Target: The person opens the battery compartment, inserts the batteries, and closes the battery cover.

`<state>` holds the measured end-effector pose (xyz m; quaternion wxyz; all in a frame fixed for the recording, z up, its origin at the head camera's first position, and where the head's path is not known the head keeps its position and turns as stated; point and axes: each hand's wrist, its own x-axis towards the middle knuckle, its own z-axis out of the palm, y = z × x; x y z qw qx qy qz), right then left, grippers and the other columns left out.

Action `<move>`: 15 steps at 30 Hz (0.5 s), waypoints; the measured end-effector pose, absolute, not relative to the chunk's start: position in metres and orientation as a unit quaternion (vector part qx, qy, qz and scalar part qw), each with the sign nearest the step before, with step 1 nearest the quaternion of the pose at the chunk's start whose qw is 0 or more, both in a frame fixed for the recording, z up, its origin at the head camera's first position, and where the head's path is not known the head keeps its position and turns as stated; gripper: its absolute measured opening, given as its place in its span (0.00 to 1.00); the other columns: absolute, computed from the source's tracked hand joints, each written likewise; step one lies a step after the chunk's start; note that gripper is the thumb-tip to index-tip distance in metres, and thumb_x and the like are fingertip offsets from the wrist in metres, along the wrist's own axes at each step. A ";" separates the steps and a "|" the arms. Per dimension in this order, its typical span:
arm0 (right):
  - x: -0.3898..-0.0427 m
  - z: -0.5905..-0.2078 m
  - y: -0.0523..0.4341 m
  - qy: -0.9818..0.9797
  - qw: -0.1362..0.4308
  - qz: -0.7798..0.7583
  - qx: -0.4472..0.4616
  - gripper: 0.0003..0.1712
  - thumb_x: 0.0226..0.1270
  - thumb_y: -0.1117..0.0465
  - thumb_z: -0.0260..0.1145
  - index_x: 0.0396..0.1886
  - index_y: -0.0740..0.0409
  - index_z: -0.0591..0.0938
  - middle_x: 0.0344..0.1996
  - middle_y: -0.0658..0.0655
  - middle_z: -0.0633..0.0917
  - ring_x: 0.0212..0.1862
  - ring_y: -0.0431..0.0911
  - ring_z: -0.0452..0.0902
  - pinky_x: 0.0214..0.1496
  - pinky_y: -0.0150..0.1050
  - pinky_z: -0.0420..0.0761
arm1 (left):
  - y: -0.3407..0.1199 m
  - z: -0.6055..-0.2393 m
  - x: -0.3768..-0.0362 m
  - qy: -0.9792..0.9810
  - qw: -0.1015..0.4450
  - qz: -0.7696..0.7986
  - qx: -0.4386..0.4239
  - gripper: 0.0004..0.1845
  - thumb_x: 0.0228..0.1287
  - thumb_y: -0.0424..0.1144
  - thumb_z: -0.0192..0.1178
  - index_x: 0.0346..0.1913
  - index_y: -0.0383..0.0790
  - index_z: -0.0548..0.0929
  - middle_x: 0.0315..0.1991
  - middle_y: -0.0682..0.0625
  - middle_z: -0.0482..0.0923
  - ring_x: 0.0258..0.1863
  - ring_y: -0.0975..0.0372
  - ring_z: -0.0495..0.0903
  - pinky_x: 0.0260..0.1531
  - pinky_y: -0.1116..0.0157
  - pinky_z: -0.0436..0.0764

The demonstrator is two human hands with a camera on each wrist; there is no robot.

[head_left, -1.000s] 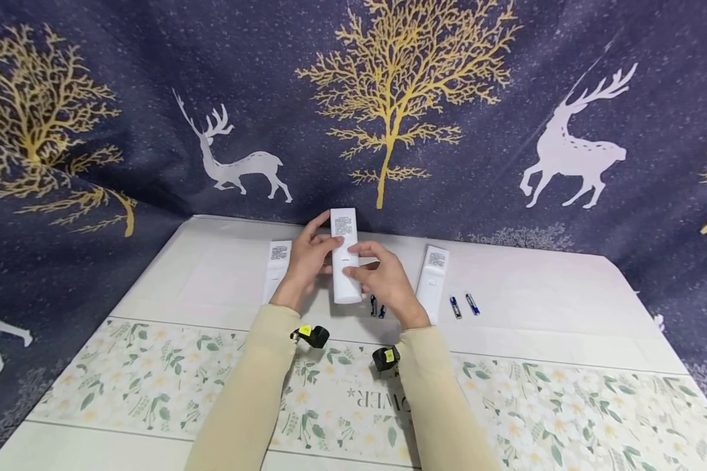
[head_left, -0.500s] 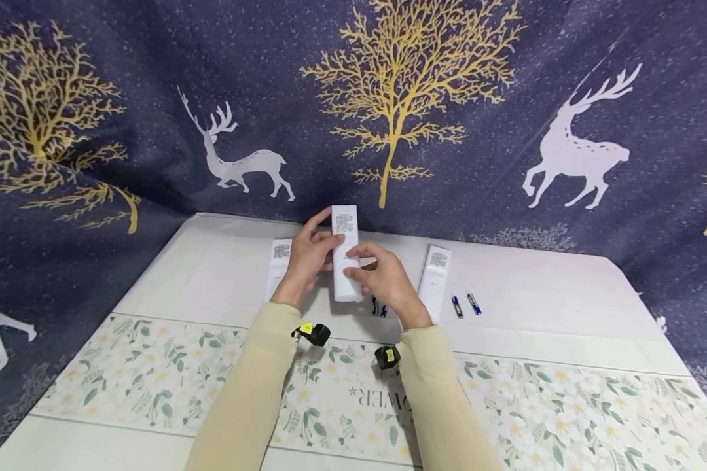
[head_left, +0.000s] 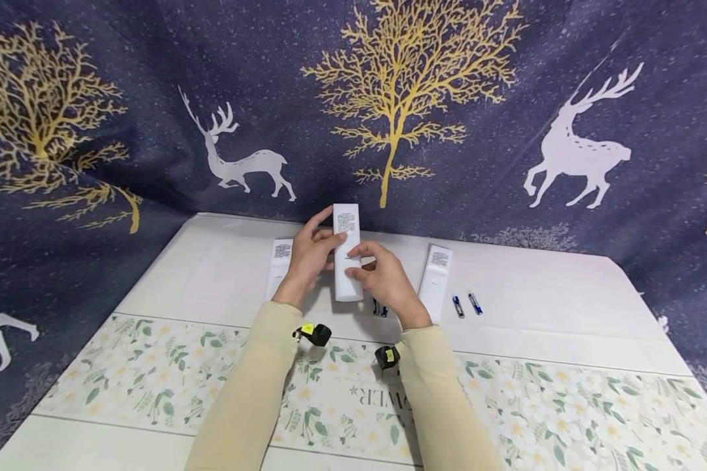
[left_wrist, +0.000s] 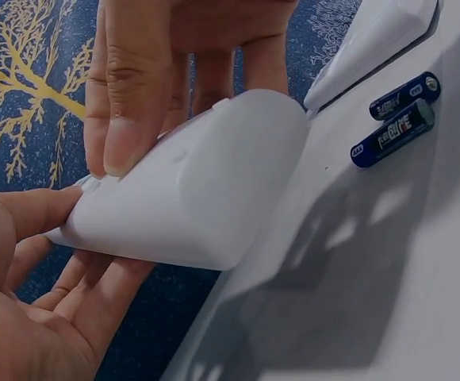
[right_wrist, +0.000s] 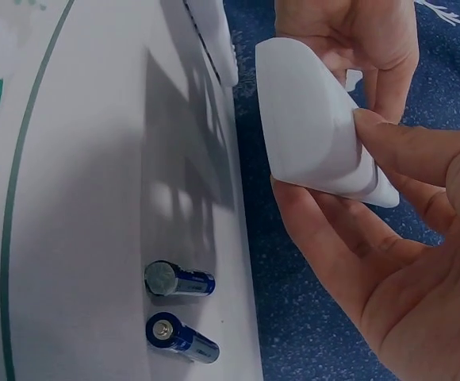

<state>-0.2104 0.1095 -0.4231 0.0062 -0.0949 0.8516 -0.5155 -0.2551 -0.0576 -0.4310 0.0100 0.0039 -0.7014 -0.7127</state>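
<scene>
Both hands hold a white remote [head_left: 347, 252] back side up, above the table's far middle. My left hand [head_left: 315, 245] grips its left side, with the thumb on the labelled back. My right hand [head_left: 368, 261] holds the lower half, thumb pressed on the back cover. In the left wrist view the remote [left_wrist: 206, 182] lies between my left palm [left_wrist: 32, 302] and the right hand's fingers [left_wrist: 131, 87]. The right wrist view shows the remote [right_wrist: 309, 127] pinched by my right thumb and fingers [right_wrist: 389, 151]. Two blue batteries [right_wrist: 178, 309] lie on the table below.
Two more white remotes lie face down: one on the left [head_left: 279, 265], one on the right [head_left: 435, 281]. A second pair of batteries [head_left: 467, 305] lies right of that one. The white table [head_left: 212, 275] has a floral runner [head_left: 153, 373] in front. A dark deer-print cloth [head_left: 389, 98] hangs behind.
The held remote has risen very slightly. Both hands keep the same grip, and nothing on the table has moved.
</scene>
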 end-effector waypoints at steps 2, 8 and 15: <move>-0.210 -0.422 0.109 0.856 -0.001 -0.508 -0.095 0.16 0.71 0.66 0.75 0.56 0.56 0.84 0.59 0.59 0.83 0.50 0.54 0.84 0.45 0.44 0.87 | -0.058 -0.431 -0.255 -0.700 0.009 -0.714 0.003 0.35 0.74 0.36 0.69 0.79 0.63 0.73 0.53 0.45 0.86 0.38 0.59 0.86 0.26 0.66 0.83; -0.210 -0.421 0.108 0.864 -0.012 -0.492 -0.105 0.15 0.72 0.66 0.74 0.56 0.57 0.84 0.60 0.59 0.82 0.52 0.55 0.82 0.49 0.47 0.86 | -0.058 -0.430 -0.255 -0.695 0.015 -0.719 0.002 0.35 0.74 0.36 0.69 0.79 0.62 0.73 0.52 0.45 0.86 0.39 0.57 0.86 0.26 0.66 0.84; -0.209 -0.422 0.108 0.862 -0.014 -0.494 -0.112 0.16 0.73 0.67 0.73 0.56 0.56 0.82 0.60 0.60 0.81 0.53 0.56 0.82 0.51 0.49 0.86 | -0.058 -0.432 -0.256 -0.689 0.007 -0.724 0.007 0.34 0.75 0.35 0.68 0.79 0.63 0.73 0.52 0.45 0.86 0.40 0.56 0.86 0.25 0.67 0.83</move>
